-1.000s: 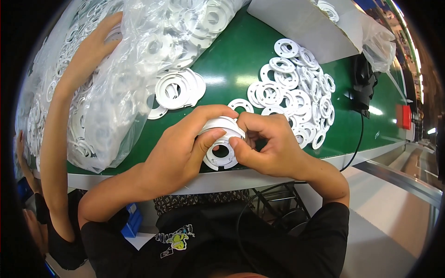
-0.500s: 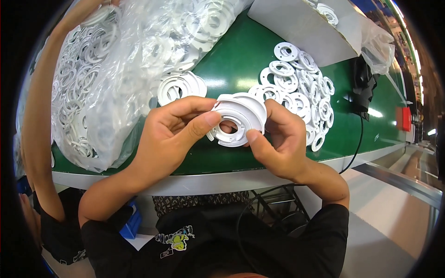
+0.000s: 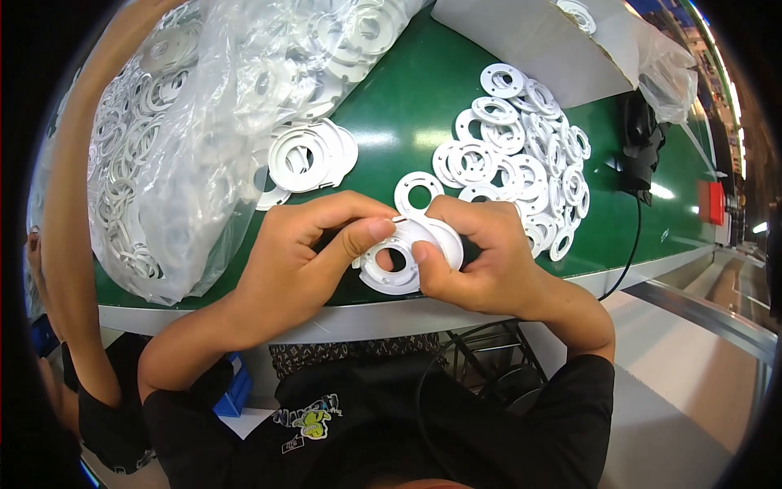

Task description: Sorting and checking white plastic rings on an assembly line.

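Between my two hands I hold a round white plastic part [image 3: 392,284] with a hole in its middle, over the near edge of the green table. My left hand [image 3: 305,248] pinches its upper left rim between thumb and fingers. On the other side my right hand [image 3: 481,253] grips it, thumb pressed on the face and fingers behind. A loose white ring [image 3: 417,186] lies on the table just beyond the part. Farther left, a small stack of white round parts [image 3: 305,155] rests beside the plastic bag. The fingers behind the held part are partly hidden.
A clear plastic bag [image 3: 220,122] full of white rings covers the left side. Many white rings [image 3: 533,175] are heaped at the right, below a grey-white box [image 3: 529,49]. Another person's arm [image 3: 69,212] reaches in at far left. A black cable [image 3: 639,244] hangs over the edge.
Both hands have come lower and nearer to me with the white part, which has turned slightly. A loose ring now shows beyond it. The other person's arm has shifted slightly.
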Tool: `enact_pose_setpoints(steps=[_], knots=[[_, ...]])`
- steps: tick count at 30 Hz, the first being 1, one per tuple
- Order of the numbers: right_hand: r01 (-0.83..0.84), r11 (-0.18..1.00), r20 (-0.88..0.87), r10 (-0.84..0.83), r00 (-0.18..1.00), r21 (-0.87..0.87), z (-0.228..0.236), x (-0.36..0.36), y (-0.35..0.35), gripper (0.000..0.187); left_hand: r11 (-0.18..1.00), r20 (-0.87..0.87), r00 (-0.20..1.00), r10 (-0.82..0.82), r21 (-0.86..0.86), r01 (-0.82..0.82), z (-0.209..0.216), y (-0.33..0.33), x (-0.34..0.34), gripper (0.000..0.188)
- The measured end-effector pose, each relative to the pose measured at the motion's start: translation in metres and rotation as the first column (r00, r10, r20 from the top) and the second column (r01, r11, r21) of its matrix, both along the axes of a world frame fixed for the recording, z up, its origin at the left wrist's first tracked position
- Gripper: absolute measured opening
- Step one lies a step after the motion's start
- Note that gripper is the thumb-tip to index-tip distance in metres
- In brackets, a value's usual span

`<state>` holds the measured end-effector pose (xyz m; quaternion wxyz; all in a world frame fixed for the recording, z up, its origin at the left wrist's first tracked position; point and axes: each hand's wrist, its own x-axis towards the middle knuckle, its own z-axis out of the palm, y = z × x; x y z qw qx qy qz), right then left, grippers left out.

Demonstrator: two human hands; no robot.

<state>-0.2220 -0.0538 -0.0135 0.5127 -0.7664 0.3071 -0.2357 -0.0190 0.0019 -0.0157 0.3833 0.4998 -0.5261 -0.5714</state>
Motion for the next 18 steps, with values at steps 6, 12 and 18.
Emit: enact_pose_setpoints(steps=[6,12,18], knots=[[0.071,0.993,0.048,-0.067,0.997,-0.091,-0.002,0.004,0.003,0.016,0.994,-0.193,0.977,0.093,0.081,-0.079,-0.001,-0.003,-0.002,0.024],[0.197,0.980,0.192,-0.198,0.961,0.024,-0.010,0.003,0.004,0.014,0.994,-0.195,0.975,0.106,-0.002,-0.109,-0.002,-0.003,0.002,0.024],[0.009,0.998,0.118,-0.002,0.993,-0.057,-0.010,0.001,0.003,0.008,0.959,0.209,0.978,0.002,-0.276,0.057,0.002,-0.001,0.002,0.016]])
